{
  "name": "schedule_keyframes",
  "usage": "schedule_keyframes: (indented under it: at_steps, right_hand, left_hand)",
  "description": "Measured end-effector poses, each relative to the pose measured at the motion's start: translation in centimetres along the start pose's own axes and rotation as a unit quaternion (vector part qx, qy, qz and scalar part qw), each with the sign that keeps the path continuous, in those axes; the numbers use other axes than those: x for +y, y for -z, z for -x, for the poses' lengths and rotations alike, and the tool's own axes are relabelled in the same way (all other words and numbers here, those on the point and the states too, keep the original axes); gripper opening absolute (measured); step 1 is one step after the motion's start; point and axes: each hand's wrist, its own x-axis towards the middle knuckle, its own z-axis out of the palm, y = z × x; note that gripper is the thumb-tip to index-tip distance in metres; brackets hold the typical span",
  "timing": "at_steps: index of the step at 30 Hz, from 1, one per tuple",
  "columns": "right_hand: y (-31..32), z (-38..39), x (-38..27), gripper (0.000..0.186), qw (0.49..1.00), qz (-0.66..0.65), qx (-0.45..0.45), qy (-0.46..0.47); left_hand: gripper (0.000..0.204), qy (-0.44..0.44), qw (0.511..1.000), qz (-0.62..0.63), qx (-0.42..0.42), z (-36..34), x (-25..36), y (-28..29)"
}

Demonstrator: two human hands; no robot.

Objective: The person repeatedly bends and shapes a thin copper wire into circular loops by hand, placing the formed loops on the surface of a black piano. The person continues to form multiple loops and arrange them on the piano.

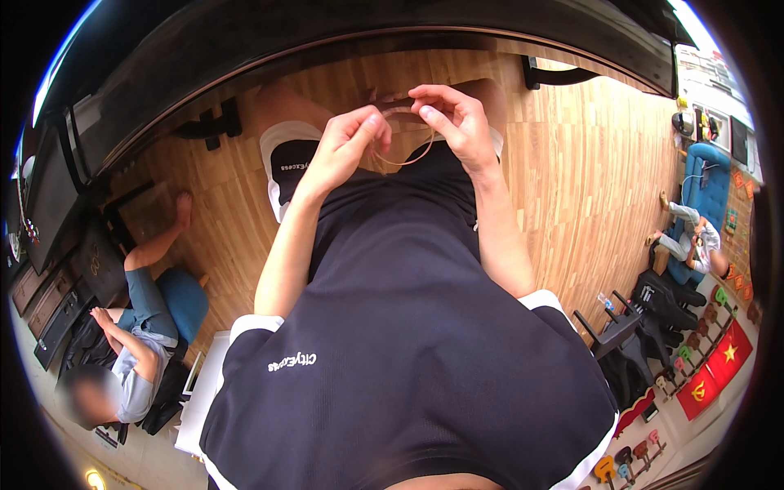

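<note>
Above my lap, both hands hold a thin, coppery loop [406, 163] that looks like a coil of wire or string; its exact kind is not clear. My left hand [347, 145] pinches the loop's left side between thumb and bent fingers. On the opposite side, my right hand [457, 126] grips its upper right part, thumb and index finger close together. The loop hangs down between the two hands, over my dark shorts [384, 184].
A long black surface with a brown edge [327, 39] crosses the far side. Wooden floor [572, 180] lies below. A seated person [147, 343] is at left; another sits on a blue sofa [704, 184] at right. Black bags [653, 310] and wall-hung instruments [604, 469] stand right.
</note>
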Motion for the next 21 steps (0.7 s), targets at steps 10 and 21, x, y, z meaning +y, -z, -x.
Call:
schedule_keyframes:
  at_steps: [10,21]
  right_hand:
    - [-1.2,0.4,-2.0,0.015,0.967,0.228,-0.112,-0.022]
    - [-0.7,0.2,-0.2,0.008,0.991,0.131,-0.002,-0.037]
  left_hand:
    - [0.021,0.079,0.970,-0.218,-0.072,0.3,2.5,0.2]
    - [0.012,-0.076,0.958,-0.245,0.131,0.3,1.3,0.5]
